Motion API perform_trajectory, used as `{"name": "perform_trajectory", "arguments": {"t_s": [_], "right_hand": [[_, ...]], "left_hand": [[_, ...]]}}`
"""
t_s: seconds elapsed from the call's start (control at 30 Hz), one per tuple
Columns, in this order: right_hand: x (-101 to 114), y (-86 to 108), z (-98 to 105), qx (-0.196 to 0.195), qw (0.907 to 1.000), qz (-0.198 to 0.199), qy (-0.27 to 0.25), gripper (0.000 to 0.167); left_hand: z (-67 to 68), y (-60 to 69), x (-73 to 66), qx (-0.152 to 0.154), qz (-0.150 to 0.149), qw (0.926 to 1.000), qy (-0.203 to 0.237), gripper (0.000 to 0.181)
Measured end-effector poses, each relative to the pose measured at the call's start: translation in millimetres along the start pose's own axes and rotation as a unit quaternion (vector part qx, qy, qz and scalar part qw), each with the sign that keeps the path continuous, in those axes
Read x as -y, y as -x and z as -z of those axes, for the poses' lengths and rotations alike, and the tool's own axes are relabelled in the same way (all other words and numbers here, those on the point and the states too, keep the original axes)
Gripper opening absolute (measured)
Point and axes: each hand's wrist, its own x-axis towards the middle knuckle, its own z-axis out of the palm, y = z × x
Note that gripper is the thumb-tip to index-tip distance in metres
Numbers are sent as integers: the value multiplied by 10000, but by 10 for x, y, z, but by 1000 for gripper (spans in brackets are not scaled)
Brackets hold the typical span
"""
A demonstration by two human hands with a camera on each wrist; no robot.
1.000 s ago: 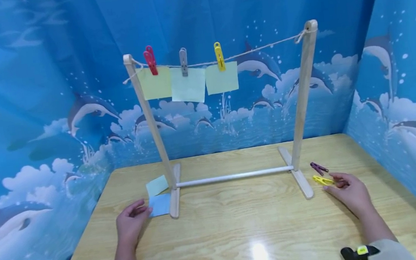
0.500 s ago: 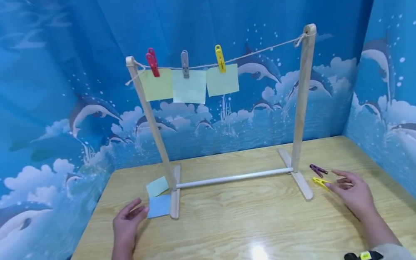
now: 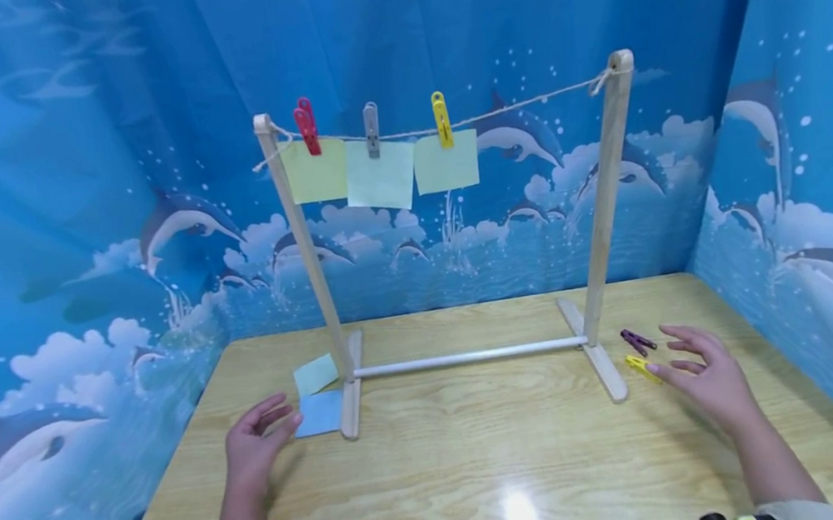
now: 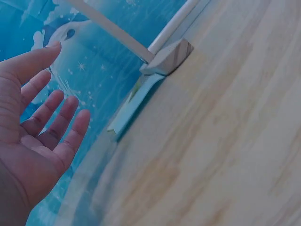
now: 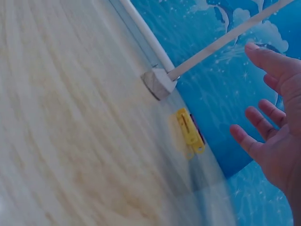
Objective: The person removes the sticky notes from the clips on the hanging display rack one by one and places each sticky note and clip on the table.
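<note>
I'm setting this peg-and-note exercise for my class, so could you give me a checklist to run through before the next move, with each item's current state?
1. Hung notes pegged to the string: ok, one each under the red peg, grey peg and hung yellow peg.
2. Bare string for another note: ok, towards the right post.
3. Spare notes available: ok, loose blue note and loose green note by the left post.
4. Spare pegs available: ok, loose yellow peg and purple peg.
5. Left grip holding a note: not ok, it holds nothing.
6. Right grip holding a peg: not ok, it holds nothing.
</note>
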Motion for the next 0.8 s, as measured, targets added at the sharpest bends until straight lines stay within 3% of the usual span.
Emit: {"name": "perform_trajectory", "arguments": {"t_s": [0.33,0.57,0.8], "right_hand": [[251,-13,12,113,9982,431,-404,63],[411,-11,-31,45,9939,878,-665,61],[540,-14,-48,111,9889,1225,-839,60]], "left_hand": [[-95,64,-174,79,-271,9996,76,56],[-160,105,-273,195,-732,9970,130,52],[-199,122,-372,377,-910,9950,-174,52]]}}
